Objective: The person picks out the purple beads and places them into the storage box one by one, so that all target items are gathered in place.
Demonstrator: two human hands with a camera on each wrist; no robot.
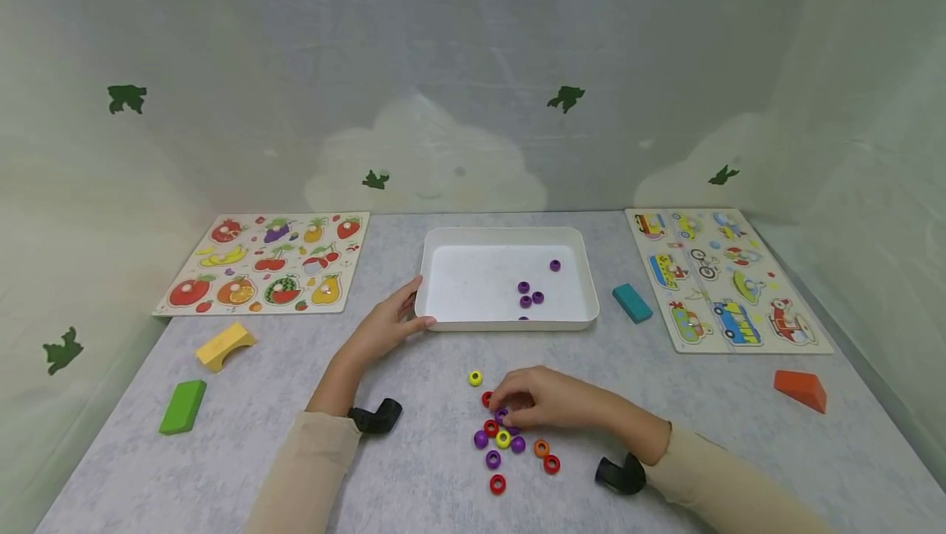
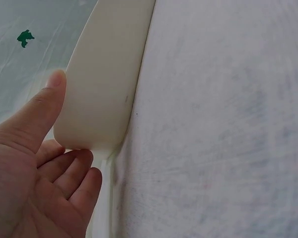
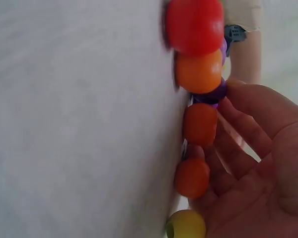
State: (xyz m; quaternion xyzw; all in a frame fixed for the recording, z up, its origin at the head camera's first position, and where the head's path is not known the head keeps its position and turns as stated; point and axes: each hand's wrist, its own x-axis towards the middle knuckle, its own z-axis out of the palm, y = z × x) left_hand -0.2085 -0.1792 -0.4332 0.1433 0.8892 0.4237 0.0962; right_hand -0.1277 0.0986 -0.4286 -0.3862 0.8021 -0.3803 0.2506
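A shallow white tray (image 1: pixel 510 326) holds several purple beads (image 1: pixel 538 297) on its right side. My left hand (image 1: pixel 380 327) holds the tray's near left corner; in the left wrist view the thumb lies on the front wall (image 2: pixel 97 94) and the fingers bend against the end. Over a loose group of beads in front of the tray, my right hand (image 1: pixel 550 397) pinches a purple bead (image 1: pixel 502 416) between thumb and fingers. The right wrist view shows the thumb on this purple bead (image 3: pixel 213 94), partly hidden behind an orange bead (image 3: pixel 198 72).
Around the right hand lie red beads (image 1: pixel 498 484), yellow beads (image 1: pixel 475 378) and more purple ones. A fruit puzzle board (image 1: pixel 251 278) is at back left, a vehicle board (image 1: pixel 720 287) at back right. Yellow (image 1: pixel 222 345), green (image 1: pixel 182 407), teal (image 1: pixel 631 303) and orange blocks (image 1: pixel 801 390) lie toward the sides.
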